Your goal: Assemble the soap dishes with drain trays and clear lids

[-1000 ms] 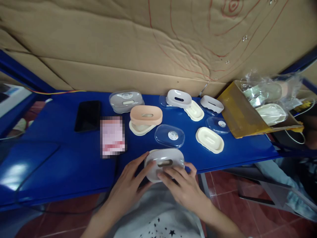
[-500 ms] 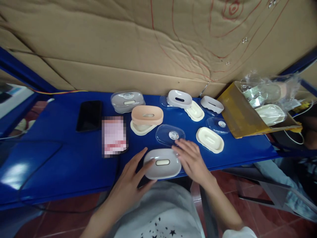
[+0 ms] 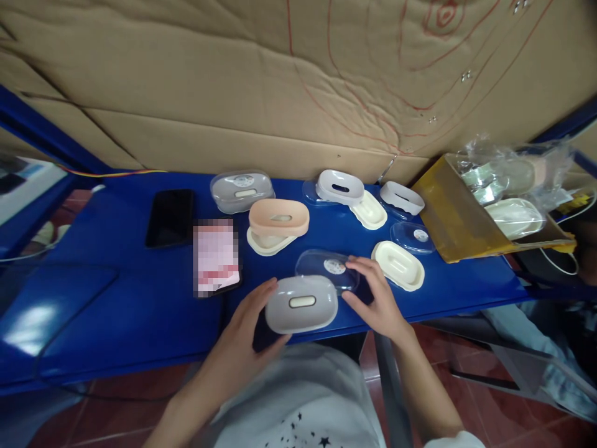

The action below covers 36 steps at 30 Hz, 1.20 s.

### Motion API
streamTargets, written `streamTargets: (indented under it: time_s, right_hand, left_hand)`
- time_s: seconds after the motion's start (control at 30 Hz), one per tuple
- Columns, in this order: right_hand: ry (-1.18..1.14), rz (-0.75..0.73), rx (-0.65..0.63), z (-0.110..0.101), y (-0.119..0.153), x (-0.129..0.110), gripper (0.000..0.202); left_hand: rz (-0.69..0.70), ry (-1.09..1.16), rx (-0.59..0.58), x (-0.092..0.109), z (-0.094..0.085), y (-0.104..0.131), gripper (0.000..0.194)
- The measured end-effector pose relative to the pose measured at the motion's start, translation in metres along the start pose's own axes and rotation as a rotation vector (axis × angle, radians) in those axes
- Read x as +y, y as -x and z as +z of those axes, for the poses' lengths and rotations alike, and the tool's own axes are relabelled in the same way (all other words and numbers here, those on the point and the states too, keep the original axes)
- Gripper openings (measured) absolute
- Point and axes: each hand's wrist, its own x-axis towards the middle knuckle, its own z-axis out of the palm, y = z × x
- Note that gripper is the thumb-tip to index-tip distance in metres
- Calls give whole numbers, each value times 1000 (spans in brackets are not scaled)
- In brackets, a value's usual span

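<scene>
Near the table's front edge, my left hand (image 3: 242, 333) holds a grey oval soap dish (image 3: 311, 318) by its left end, fingers along the far rim and thumb at the near rim. A cream piece shows through the slot in its middle. My right hand (image 3: 380, 305) grips the right end of a clear plastic lid (image 3: 311, 264) with a round sticker, between thumb and fingers. The lid lies just behind the soap dish, and its near edge is partly hidden by it. A cream tray (image 3: 398, 266) lies just right of my right hand.
Behind are a peach soap dish (image 3: 278, 211), a lidded grey soap dish (image 3: 228, 194) and further grey dishes (image 3: 339, 182). A cardboard box (image 3: 448, 218) with wrapped pieces stands right. A black phone (image 3: 169, 218) and a blurred pink item (image 3: 216, 252) lie left.
My right hand has left the grey soap dish's rim and taken the clear lid, drawing it slightly nearer and to the right. The soap dish has shifted slightly left with my left hand.
</scene>
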Motion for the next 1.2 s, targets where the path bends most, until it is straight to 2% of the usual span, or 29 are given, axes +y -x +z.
streamTargets:
  time_s: [0.13,0.3,0.43,0.6,0.73,0.87,1.1,1.2]
  right_hand:
    - [-81,-117,-180,3,11,-9,52]
    - [-49,-228,-294,8,13,-21,54]
    - [-29,-281,-243,14,11,-23,52]
    - [77,-329,-181,21,12,-19,56]
    - [240,-380,-158,23,16,-18,59]
    - [362,-425,-114,25,19,-19,52]
    - [310,-382,-117,19,16,-17,48]
    - [361,-306,-47,11,11,-7,50]
  left_hand:
    - [-31,47,7,-1,2,-5,85]
    - [10,41,-19,-2,1,-7,72]
    - [11,26,-49,-3,0,-7,65]
    - [1,34,-62,-4,2,-6,68]
    - [-8,26,-84,-4,2,-5,71]
    - [-2,24,-97,-5,2,-6,71]
    - [21,-37,-98,0,2,-6,73]
    - [99,-135,-76,4,-7,-18,69]
